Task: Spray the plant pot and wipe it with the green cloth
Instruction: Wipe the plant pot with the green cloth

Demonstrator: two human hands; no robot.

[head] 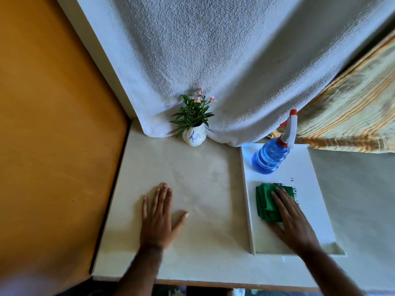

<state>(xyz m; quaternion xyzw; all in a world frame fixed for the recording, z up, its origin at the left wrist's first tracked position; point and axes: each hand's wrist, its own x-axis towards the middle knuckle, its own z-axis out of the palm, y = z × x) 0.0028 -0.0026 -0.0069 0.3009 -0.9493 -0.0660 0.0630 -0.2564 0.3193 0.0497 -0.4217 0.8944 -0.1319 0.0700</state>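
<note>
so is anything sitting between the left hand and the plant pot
Nothing visible. The left hand lies flat and open on the table, and the surface up to the plant pot is bare. The spray bottle and green cloth are off to the right on the white tray.

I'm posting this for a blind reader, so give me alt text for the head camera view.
A right hand lies flat on a folded green cloth on a white tray, by a blue spray bottle. The left hand rests open on the table; a small plant pot stands behind.
</note>
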